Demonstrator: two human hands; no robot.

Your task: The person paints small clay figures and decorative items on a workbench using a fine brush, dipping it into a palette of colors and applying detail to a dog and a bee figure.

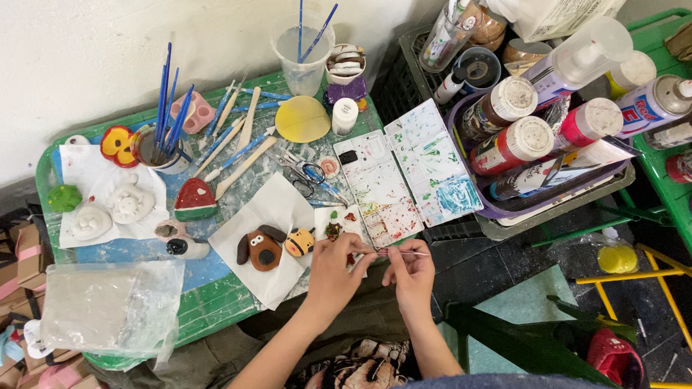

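Both my hands meet over the front edge of the green table (209, 305). My right hand (411, 277) pinches a thin brush (406, 253) that lies level, its handle end pointing right. My left hand (333, 268) closes its fingertips on the brush's other end; the tip is hidden by my fingers. Just left of my left hand, a brown clay dog (262, 250) and a small yellow bee figure (300, 241) rest on a white tissue (271, 207). An open white paint palette (397, 181), smeared with colours, lies just beyond my hands.
A cup of blue brushes (157, 146), loose brushes, scissors (304, 173), a clay watermelon slice (196, 199) and white clay figures (128, 204) crowd the table. A water cup (301, 56) stands at the back. Paint bottles fill a purple tray (509, 209) on the right. A plastic bag (112, 305) lies front left.
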